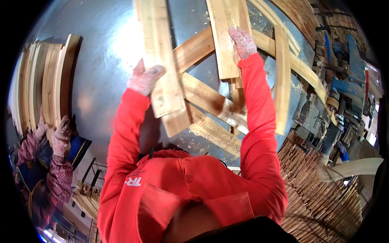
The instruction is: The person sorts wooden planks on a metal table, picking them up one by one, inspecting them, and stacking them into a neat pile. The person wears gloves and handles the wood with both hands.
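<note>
My left hand (146,77), in a pale, stained work glove, grips the edge of a long wooden board (162,52) at left of centre. Under that board the end of another board (177,124) sticks out. My right hand (244,43), gloved alike, holds the right side of a second long board (223,44), its fingers lying along the edge. This board rests over other pieces, and its near end points toward me. Between and beneath the two lie crossed wooden strips, among them a slanting strip (210,101) and a lower one (216,135).
All this lies on a grey metal tabletop (101,85) strewn with wood shavings. At left, another person's gloved hands (60,135) hold a row of upright boards (50,81). Blue machinery (350,85) and a pale hose (352,168) are at right, above stacked wood strips (316,194).
</note>
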Demonstrator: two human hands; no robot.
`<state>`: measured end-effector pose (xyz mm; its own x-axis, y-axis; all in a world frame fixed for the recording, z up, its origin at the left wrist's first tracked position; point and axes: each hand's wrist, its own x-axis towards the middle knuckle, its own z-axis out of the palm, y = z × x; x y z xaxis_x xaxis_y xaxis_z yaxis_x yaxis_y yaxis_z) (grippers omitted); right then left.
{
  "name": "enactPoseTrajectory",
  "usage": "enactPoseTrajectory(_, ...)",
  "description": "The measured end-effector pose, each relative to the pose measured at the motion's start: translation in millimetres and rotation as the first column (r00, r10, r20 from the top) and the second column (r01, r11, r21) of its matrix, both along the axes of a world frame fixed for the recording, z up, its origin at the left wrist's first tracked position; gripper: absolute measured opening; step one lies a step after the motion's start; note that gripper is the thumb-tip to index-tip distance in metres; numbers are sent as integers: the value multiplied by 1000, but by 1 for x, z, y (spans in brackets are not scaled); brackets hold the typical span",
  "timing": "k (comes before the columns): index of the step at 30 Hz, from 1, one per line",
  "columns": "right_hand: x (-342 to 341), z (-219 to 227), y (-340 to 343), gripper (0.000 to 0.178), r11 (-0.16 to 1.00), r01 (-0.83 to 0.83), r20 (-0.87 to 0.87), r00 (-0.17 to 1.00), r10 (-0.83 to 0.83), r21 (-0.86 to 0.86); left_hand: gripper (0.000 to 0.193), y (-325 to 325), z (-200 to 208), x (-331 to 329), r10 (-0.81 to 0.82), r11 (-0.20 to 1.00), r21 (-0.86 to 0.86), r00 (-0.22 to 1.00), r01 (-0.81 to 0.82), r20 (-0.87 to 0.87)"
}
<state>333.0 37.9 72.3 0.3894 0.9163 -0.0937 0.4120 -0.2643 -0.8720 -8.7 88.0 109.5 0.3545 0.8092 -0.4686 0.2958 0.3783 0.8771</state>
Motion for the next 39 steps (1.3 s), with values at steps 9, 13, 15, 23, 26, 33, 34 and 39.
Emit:
enactPoseTrajectory(9,-159,20,-60,52,995,95,-231,968,-102,-43,39,-27,-49,-3,178,970,-199,966,-140,189)
enactPoseTrajectory(13,-153,43,-62,56,995,37,39,999,-33,-96,37,-11,-54,-75,204,970,-153,976,-190,81)
enactPoseTrajectory(15,-155,37,-59,60,1000,-26,280,960,25,0,36,-10,-38,-105,332,913,-303,929,-272,166)
enactPoseTrajectory(23,-134,44,50,65,1000,-10,77,997,12,-19,39,-11,-43,-146,472,809,-505,846,-302,250)
enactPoseTrajectory(26,-160,42,93,58,999,-37,-128,991,41,36,53,-5,-32,-157,225,882,-469,918,-50,325)
enactPoseTrajectory(33,-322,95,169,43,969,-243,-252,936,246,40,51,-7,-78,-159,16,995,-94,922,23,386)
enactPoseTrajectory(34,-344,100,200,42,947,-318,-151,935,321,44,51,-9,-69,-163,16,998,-53,866,12,500)
enactPoseTrajectory(39,-372,156,481,55,287,-866,-8,311,950,410,51,-14,-56,-151,108,977,-211,887,-13,448)
